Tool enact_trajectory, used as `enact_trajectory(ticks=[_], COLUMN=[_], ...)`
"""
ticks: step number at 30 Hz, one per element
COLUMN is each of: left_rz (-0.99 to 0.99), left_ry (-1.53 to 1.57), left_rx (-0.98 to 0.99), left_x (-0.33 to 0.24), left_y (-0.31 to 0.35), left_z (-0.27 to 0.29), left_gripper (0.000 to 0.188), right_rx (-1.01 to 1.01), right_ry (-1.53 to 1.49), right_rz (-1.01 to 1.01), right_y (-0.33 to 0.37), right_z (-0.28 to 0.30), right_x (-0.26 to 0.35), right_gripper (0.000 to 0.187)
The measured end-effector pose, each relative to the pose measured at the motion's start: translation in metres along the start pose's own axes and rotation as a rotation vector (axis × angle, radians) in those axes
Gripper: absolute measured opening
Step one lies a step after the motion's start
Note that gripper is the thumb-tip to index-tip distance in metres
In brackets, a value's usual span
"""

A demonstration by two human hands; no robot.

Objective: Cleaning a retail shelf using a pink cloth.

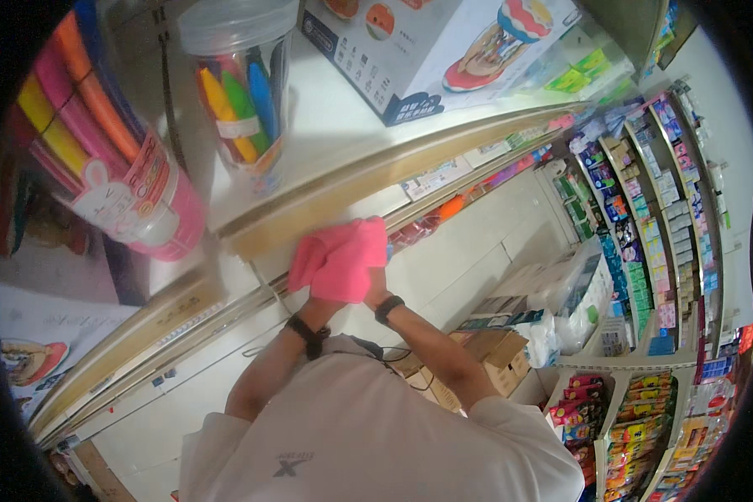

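Observation:
A bright pink cloth, folded and creased, is held in front of my chest, just off the shelf's front edge. My left hand holds it from below on the left; the cloth covers most of its fingers. On the other side my right hand grips the cloth's right part, its fingertips largely hidden too. Both wrists wear dark bands. Closest to the cloth is the pale wooden edge of the white shelf.
On the shelf stand a clear lidded jar of coloured sticks, a pink rabbit-decorated cup with thick coloured sticks, and a white toy box. Cartons and plastic-wrapped packs sit on the floor at right, before stocked racks.

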State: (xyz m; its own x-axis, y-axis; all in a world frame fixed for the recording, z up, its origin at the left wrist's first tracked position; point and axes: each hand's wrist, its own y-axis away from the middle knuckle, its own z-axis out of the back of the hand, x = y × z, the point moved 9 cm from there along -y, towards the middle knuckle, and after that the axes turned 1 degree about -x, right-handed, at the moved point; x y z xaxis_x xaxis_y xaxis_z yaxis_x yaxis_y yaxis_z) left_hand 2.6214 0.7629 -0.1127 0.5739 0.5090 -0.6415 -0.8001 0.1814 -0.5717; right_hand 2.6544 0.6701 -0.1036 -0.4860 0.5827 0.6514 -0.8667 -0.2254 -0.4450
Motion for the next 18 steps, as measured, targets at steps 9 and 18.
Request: enact_trajectory(ticks=[9, 18], left_rz=[-0.128, -0.293], left_ry=[-0.273, -0.761], left_rx=[0.158, 0.377], left_x=[0.024, 0.031], left_y=[0.087, 0.099], left_z=[0.044, 0.065], left_gripper=[0.069, 0.042], right_rx=[0.112, -0.110], right_ry=[-0.674, -0.322], right_rz=[-0.412, -0.213], right_y=[0.071, 0.087], right_z=[-0.093, -0.091], right_x=[-0.006, 0.062], right_gripper=[0.057, 0.074])
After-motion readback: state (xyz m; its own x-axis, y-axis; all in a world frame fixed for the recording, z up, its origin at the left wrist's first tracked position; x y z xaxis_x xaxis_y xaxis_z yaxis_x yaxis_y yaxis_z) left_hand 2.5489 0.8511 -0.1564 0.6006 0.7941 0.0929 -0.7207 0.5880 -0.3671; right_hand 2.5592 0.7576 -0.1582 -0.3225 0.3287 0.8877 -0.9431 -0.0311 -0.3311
